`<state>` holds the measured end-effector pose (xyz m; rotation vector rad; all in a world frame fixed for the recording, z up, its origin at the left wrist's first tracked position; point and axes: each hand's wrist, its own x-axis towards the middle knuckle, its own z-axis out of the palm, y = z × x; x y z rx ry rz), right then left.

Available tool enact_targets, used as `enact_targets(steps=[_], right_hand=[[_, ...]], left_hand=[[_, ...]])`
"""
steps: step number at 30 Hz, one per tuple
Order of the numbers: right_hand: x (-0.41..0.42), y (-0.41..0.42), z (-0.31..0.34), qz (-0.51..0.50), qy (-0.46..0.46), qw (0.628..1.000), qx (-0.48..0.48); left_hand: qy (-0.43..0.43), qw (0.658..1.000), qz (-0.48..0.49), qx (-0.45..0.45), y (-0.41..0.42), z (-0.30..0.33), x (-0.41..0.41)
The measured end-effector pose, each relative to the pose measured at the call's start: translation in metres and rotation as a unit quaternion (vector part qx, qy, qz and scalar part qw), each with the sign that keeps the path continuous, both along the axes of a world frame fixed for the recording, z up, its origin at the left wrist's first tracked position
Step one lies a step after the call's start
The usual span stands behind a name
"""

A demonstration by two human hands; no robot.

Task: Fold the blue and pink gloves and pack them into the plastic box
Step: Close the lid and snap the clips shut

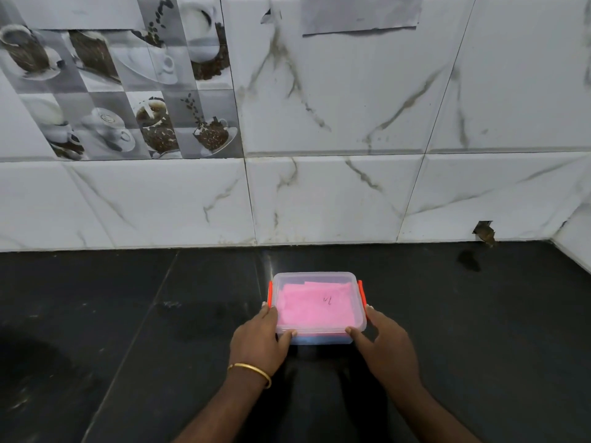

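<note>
On the dark stone counter [96,298], close to the front edge, sits the plastic box [319,278] with its clear lid on. The folded pink glove [315,310] shows through the top, with a strip of blue glove [319,339] under it. The left hand [259,340] and the right hand [383,343] clasp the near corners, thumbs curled onto the lid. The packing looks done and the closing is in hand; next the orange side clips [362,294] need checking, pressed down firmly. The box is rounded, cloudy and rigid; the gloves look soft and thin.
</note>
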<state>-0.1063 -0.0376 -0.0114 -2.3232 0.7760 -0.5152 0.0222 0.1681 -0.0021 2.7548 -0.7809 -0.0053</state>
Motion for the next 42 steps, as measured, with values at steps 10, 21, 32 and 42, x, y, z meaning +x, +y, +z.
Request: enact_targets(steps=[10,21,32,42], right_hand=[[0.019,-0.015,0.001,-0.005,0.042,0.999,-0.023],[0.087,-0.049,0.002,-0.008,0.053,0.997,-0.06],[0.152,-0.085,0.005,0.007,0.065,0.995,-0.075],[0.175,-0.097,0.002,-0.008,0.056,0.996,-0.073]], left_hand=[[0.039,0.999,-0.002,-0.031,-0.013,0.012,0.023],[0.056,0.997,0.006,-0.047,-0.044,0.02,0.08],[0.034,0.999,0.009,-0.035,-0.079,0.015,0.144],[0.027,0.998,0.009,-0.061,-0.09,0.012,0.167]])
